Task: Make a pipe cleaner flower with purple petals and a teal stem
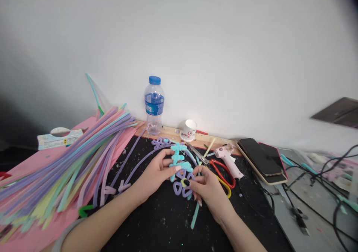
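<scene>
Over the black mat (145, 226), my left hand (159, 172) pinches a bent turquoise pipe-cleaner shape (176, 157) between thumb and fingers. Close beside it, my right hand (203, 183) has its thumb and fingers closed on a purple flower (178, 188) with looped petals and a yellow centre. The turquoise shape and the flower meet or overlap between the hands; whether they are joined cannot be told. A green pipe cleaner (195, 216) slants down below the right fingers. Behind the hands, a purple pipe cleaner (140, 161) curves across the mat.
Many coloured pipe cleaners (84, 166) lie at left. Behind stand a bottle (154, 106) and a paper cup (189, 130). Right of the hands are red-handled scissors (223, 173), a glue gun (231, 162), a phone (260, 157) and black cables (307, 211).
</scene>
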`<state>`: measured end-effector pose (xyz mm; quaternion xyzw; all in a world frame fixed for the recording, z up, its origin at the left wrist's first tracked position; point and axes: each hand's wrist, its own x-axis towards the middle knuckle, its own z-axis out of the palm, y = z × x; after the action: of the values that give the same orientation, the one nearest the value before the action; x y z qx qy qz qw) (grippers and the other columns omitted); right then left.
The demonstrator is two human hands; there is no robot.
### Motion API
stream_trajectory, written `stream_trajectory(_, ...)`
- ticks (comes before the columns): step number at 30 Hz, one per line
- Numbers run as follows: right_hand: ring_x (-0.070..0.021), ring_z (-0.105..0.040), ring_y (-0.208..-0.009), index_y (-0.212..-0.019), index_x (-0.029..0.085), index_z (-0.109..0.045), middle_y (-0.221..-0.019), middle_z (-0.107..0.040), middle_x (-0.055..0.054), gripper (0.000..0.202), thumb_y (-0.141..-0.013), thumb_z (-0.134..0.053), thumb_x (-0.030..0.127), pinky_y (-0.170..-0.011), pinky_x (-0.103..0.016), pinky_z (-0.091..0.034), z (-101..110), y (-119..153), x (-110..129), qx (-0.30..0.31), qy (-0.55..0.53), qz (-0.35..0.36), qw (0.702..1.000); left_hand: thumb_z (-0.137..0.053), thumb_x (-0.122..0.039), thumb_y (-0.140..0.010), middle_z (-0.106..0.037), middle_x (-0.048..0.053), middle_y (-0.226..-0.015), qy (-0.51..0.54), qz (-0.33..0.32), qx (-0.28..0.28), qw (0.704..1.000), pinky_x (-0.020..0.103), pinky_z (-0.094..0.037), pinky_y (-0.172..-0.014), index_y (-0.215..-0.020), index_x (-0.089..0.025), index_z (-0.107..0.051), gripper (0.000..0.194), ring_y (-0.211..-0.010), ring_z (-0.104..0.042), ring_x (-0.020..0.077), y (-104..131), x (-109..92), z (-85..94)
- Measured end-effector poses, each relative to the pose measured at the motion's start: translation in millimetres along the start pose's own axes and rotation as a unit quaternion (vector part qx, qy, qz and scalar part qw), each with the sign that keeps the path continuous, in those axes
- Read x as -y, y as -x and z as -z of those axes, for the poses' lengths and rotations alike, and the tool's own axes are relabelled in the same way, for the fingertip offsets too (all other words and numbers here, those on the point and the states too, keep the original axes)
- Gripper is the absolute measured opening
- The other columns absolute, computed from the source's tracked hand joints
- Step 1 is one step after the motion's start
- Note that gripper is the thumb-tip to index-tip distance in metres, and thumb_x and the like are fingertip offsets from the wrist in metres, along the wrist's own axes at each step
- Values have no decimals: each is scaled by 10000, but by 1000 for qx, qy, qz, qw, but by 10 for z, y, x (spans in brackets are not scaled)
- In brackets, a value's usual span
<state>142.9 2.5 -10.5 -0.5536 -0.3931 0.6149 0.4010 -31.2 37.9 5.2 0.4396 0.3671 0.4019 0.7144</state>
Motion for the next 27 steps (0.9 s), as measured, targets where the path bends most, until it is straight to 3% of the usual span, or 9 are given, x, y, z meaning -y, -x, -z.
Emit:
stream_trajectory(9, -107, -545, -350, -816, 234, -344, -487, -619, 83, 502, -588, -789, 282, -314, -155, -396, -7, 13, 5, 3, -22, 13, 1000, -665, -269, -761, -687, 42, -873, 5, 8, 13, 1000, 251, -472, -647, -1036, -201, -452, 354, -730, -637, 153, 11, -4, -6)
stream_trajectory(16, -118, -579, -381, -899, 210, -415, -476, -606, 82, 453, -619, -762, 293, -381, -184, -456, 17, -3, -25, 19, -8, 11, 1000, -677, -296, -745, -687, 50, -892, 9, 18, 20, 1000, 274, -487, -660, -1032, -201, -464, 369, -754, -647, 174, 12, -2, 0)
stream_trajectory(27, -73, -497, -325, -812, 192, -468, -452, -552, 102, 376, -601, -768, 274, -316, -149, -403, -21, -3, -14, 18, -12, 22, 1000, -658, -265, -768, -678, 44, -882, 17, 15, 28, 999, 268, -504, -659, -1025, -198, -448, 338, -750, -648, 163, 21, 11, -9)
